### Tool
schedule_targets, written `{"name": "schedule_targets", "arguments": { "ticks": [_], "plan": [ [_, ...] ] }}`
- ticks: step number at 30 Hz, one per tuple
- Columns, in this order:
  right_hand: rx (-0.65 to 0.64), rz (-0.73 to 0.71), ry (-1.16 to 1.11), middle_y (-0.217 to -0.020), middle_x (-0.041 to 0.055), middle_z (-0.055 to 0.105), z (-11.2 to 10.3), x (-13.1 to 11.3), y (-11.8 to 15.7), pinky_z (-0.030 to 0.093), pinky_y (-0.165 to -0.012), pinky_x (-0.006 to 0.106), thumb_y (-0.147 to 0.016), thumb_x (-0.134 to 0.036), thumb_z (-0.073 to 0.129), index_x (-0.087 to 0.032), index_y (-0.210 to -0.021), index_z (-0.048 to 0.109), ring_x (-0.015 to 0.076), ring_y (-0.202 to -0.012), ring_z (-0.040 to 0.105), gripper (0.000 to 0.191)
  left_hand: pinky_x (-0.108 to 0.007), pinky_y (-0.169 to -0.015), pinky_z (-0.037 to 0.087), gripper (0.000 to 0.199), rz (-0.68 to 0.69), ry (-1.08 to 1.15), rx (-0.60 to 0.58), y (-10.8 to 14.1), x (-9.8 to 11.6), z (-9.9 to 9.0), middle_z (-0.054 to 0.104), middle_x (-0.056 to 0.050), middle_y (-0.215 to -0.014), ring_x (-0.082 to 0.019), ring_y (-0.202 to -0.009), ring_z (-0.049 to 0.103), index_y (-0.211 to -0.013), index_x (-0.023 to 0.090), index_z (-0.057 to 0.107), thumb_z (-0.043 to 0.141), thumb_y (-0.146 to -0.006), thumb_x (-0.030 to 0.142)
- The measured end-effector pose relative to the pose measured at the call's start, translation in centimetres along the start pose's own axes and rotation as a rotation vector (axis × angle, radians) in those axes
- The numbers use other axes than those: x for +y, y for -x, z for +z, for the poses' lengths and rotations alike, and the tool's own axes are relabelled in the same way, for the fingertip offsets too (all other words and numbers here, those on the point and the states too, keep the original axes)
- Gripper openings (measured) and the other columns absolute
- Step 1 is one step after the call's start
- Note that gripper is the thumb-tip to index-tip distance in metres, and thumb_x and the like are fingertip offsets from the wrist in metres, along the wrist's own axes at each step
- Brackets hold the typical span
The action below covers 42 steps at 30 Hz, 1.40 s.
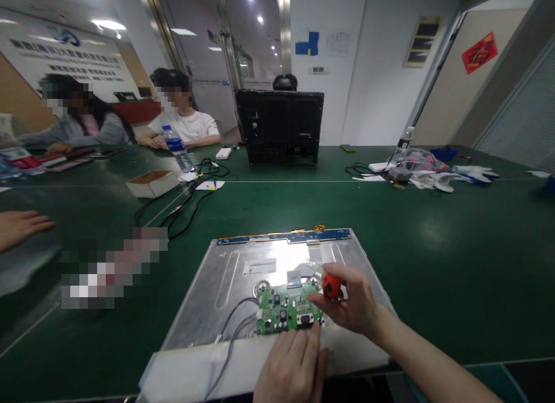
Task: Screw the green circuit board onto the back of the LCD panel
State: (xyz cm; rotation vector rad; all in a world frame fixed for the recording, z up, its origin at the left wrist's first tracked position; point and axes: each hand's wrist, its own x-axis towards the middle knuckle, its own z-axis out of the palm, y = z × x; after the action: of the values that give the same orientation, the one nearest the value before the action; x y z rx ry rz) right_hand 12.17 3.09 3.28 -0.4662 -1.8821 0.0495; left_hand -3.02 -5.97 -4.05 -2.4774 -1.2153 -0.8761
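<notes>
A bare metal display panel point(225, 276) lies flat before me, with a green circuit board point(280, 310) on its lower middle. Gripped between my right thumb and fingers is a screwdriver point(332, 285) with a red-orange handle and dark end; its tip is hidden. My right hand point(358, 302) hovers over the board's right side. Palm down, my left hand point(292, 362) rests at the board's near edge, fingers stretched out, a fingertip beside the video connector point(304, 320). Grey cables point(236, 339) run from the board's left side. A blue strip board point(286, 237) lines the panel's far edge.
A black monitor casing point(281, 125) stands across the green table point(433, 264). To the left are an open box point(152, 184), a water bottle point(177, 147) and black cables point(191, 203). White gloves point(433, 180) lie far right. Other people sit left; another person's hand point(23, 226) shows there.
</notes>
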Motion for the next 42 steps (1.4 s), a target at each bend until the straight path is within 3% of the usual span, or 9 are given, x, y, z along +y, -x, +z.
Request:
{"name": "schedule_targets", "arguments": {
  "ticks": [5, 9, 14, 22, 32, 42],
  "plan": [
    [-0.041, -0.016, -0.056, -0.070, -0.0019, 0.055, -0.50, 0.00, 0.07, 0.041, -0.043, 0.022, -0.092, -0.027, 0.045, -0.017, -0.128, 0.037, 0.0107, -0.049, 0.048, 0.038, -0.031, -0.061, 0.052, 0.026, -0.003, -0.003, -0.024, -0.04, 0.10, -0.18, 0.063, -0.008, -0.076, -0.020, -0.066, 0.063, -0.115, 0.007, 0.057, 0.043, -0.096, 0.018],
    [-0.064, -0.010, -0.096, -0.078, 0.0032, 0.059, -0.83, -0.23, -0.16, 0.048, -0.051, 0.027, -0.081, -0.015, 0.042, -0.014, -0.129, 0.038, 0.0135, -0.055, 0.054, 0.049, -0.030, -0.058, 0.051, 0.024, 0.010, -0.013, -0.019, -0.25, 0.11, -0.36, 0.062, -0.007, -0.074, -0.019, -0.063, 0.062, -0.111, 0.008, 0.058, 0.042, -0.096, 0.017],
    [-0.013, -0.027, -0.037, -0.069, -0.0025, 0.056, -0.68, -0.52, -0.49, 0.042, -0.044, 0.022, -0.078, -0.011, 0.047, -0.015, -0.130, 0.037, 0.0113, -0.050, 0.049, 0.054, -0.030, -0.056, 0.050, 0.022, 0.019, -0.003, -0.011, -0.32, -0.05, -0.30, 0.060, -0.006, -0.072, -0.019, -0.061, 0.061, -0.109, 0.008, 0.059, 0.043, -0.095, 0.017],
    [0.001, -0.053, 0.007, -0.061, -0.0075, 0.054, -0.26, -0.34, -0.47, 0.039, -0.045, 0.022, -0.085, -0.015, 0.052, -0.019, -0.123, 0.039, 0.0098, -0.046, 0.046, 0.040, -0.030, -0.059, 0.051, 0.023, 0.008, -0.008, 0.024, -0.26, 0.02, -0.31, 0.062, -0.006, -0.072, -0.018, -0.062, 0.062, -0.110, 0.009, 0.058, 0.043, -0.095, 0.018],
    [-0.029, -0.065, -0.085, -0.074, 0.0006, 0.058, -0.65, -0.39, -0.75, 0.046, -0.048, 0.025, -0.079, -0.015, 0.044, -0.014, -0.130, 0.038, 0.0123, -0.055, 0.053, 0.052, -0.029, -0.057, 0.048, 0.018, 0.013, 0.006, -0.004, -0.24, -0.01, -0.38, 0.060, -0.006, -0.071, -0.019, -0.061, 0.061, -0.105, 0.011, 0.059, 0.045, -0.094, 0.016],
    [0.013, -0.072, -0.007, -0.067, -0.0033, 0.057, -0.47, -0.62, -0.60, 0.040, -0.042, 0.023, -0.079, -0.009, 0.051, -0.014, -0.126, 0.039, 0.0111, -0.048, 0.048, 0.048, -0.030, -0.057, 0.049, 0.019, -0.002, 0.016, -0.024, -0.29, 0.07, -0.49, 0.061, -0.006, -0.073, -0.019, -0.063, 0.061, -0.105, 0.010, 0.059, 0.044, -0.095, 0.017]
  ]
}}
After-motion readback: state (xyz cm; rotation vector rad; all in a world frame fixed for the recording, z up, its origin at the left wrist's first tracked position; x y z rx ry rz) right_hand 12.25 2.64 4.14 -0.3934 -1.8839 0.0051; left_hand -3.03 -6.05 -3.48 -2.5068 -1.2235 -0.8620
